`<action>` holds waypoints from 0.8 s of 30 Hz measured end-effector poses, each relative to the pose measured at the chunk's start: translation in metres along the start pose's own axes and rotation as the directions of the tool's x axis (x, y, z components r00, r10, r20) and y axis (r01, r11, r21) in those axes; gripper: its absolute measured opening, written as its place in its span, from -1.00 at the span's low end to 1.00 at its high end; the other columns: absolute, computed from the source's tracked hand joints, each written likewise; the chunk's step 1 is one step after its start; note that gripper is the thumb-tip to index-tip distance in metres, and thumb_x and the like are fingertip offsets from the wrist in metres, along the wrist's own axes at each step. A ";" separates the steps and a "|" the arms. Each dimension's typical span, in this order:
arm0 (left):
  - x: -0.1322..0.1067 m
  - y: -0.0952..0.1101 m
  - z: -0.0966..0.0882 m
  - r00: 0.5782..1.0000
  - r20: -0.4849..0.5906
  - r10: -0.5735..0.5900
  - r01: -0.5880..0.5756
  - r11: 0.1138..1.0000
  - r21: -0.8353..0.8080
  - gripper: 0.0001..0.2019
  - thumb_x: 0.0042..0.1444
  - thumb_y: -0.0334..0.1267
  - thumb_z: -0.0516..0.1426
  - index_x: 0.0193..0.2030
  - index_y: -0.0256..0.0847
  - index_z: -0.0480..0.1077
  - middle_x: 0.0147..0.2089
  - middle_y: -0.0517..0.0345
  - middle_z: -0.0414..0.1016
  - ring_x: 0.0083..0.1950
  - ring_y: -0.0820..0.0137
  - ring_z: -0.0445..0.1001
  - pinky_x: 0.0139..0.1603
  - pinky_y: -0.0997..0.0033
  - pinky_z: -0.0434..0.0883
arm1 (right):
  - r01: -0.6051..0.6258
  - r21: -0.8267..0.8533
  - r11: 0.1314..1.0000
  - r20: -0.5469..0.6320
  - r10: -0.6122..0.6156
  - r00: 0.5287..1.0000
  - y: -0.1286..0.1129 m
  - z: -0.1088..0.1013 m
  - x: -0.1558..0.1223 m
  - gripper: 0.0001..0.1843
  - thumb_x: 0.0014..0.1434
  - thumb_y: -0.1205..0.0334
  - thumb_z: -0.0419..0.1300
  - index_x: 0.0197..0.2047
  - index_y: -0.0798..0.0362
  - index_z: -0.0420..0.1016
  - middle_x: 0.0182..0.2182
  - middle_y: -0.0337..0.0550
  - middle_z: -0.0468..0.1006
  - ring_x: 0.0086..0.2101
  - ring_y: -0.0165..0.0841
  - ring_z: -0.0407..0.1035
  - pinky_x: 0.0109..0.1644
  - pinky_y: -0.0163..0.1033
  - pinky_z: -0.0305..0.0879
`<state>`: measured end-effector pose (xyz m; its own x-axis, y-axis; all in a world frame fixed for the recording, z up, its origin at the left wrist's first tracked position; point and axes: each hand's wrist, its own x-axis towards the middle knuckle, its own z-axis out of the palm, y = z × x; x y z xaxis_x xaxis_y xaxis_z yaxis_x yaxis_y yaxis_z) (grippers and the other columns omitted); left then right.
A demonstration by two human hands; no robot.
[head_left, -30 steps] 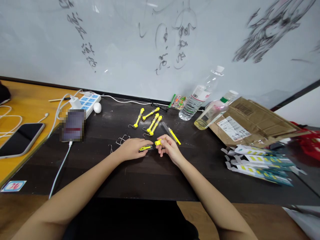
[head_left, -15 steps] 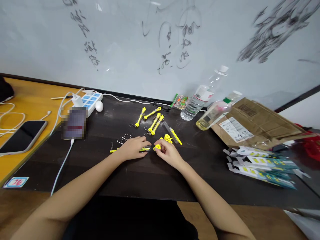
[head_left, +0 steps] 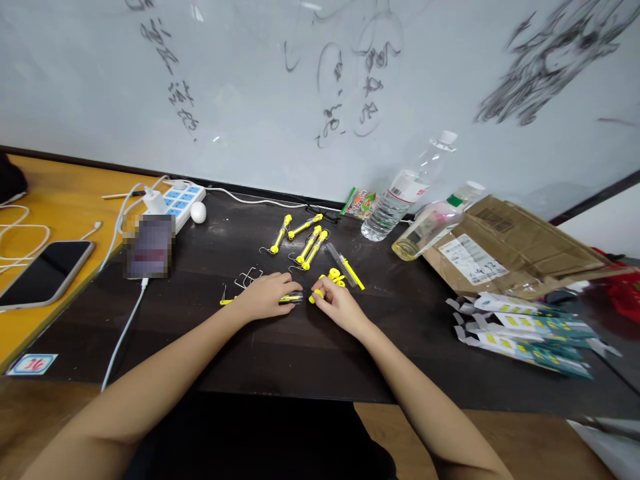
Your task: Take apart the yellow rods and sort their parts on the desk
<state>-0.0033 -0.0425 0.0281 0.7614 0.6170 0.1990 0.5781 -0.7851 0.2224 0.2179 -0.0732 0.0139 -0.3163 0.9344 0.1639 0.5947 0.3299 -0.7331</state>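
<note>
My left hand [head_left: 267,297] is closed around a clear tube with a yellow strip inside [head_left: 291,298], flat on the dark table; its right end sticks out past the fingers. Just right of that end, my right hand [head_left: 341,308] pinches a small yellow cap [head_left: 315,296] between thumb and fingers, apart from the tube. Beyond the right hand lie several loose yellow caps [head_left: 336,275], a clear tube [head_left: 340,263] and a yellow strip [head_left: 353,274]. Bent wire hooks [head_left: 249,277] rest behind my left hand. Several yellow-ended tubes with hooks [head_left: 314,250] lie farther back.
A power strip [head_left: 187,200], a white ball-like object [head_left: 199,213] and a charging phone [head_left: 150,247] are at left. To the right stand a water bottle [head_left: 395,203] and a second bottle [head_left: 425,230], near a cardboard package [head_left: 505,247] and flattened printed boxes [head_left: 530,333].
The yellow cap has turned in my right fingers and shifted slightly to the right, away from the tube end. My left hand and the tube stay in place.
</note>
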 end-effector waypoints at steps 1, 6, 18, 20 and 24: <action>0.000 0.000 0.000 1.000 -0.015 -0.001 0.001 1.000 -0.001 -0.67 0.12 -0.17 0.12 0.04 -0.10 0.34 -0.12 0.11 0.39 -0.09 0.30 0.41 -0.11 0.36 0.33 | -0.006 0.033 0.999 -0.009 0.007 1.000 0.002 0.000 0.001 -0.92 0.15 0.21 0.09 -0.28 0.02 0.32 -0.57 -0.35 0.27 -0.56 -0.47 0.16 -0.47 -0.37 0.04; 0.002 0.006 -0.005 0.978 -0.206 -0.012 0.006 1.000 -0.030 -0.79 0.19 -0.17 0.06 -0.09 -0.17 0.36 -0.14 0.11 0.40 -0.12 0.34 0.38 -0.12 0.36 0.31 | -0.088 0.408 0.909 -0.066 0.126 0.990 0.002 -0.002 0.005 -0.78 0.17 0.05 0.09 -0.30 0.03 0.28 -0.59 -0.33 0.36 -0.64 -0.51 0.11 -0.58 -0.40 0.01; 0.003 0.023 0.004 0.932 -0.362 -0.022 -0.009 0.997 -0.082 -0.81 0.26 -0.20 0.00 -0.26 -0.19 0.39 -0.27 0.14 0.42 -0.22 0.41 0.37 -0.14 0.39 0.29 | -0.157 0.690 0.706 0.076 0.145 0.987 -0.010 0.002 0.005 -0.68 0.15 -0.05 0.12 -0.21 0.01 0.23 -0.56 -0.34 0.40 -0.74 -0.61 -0.07 -0.72 -0.46 -0.20; 0.003 0.021 0.003 0.927 -0.374 -0.029 -0.006 0.996 -0.092 -0.81 0.25 -0.20 0.00 -0.25 -0.19 0.39 -0.27 0.13 0.42 -0.22 0.41 0.36 -0.15 0.39 0.29 | -0.080 0.588 0.805 -0.012 0.108 0.994 -0.010 0.001 0.003 -0.71 0.15 -0.03 0.13 -0.20 0.01 0.26 -0.55 -0.33 0.38 -0.71 -0.57 -0.02 -0.68 -0.43 -0.10; 0.002 0.020 0.000 0.948 -0.310 0.067 -0.084 0.996 -0.040 -0.78 0.25 -0.18 -0.02 -0.30 -0.19 0.39 -0.32 0.15 0.41 -0.27 0.41 0.35 -0.21 0.41 0.26 | 0.044 0.106 0.993 -0.162 -0.027 0.986 -0.008 -0.008 0.000 -0.78 0.06 0.09 0.23 -0.25 0.00 0.38 -0.52 -0.27 0.32 -0.55 -0.46 0.17 -0.50 -0.35 0.09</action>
<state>0.0096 -0.0569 0.0327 0.6697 0.5493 0.4999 0.5001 -0.8311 0.2433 0.2193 -0.0747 0.0249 -0.2082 0.9346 0.2883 0.4983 0.3550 -0.7910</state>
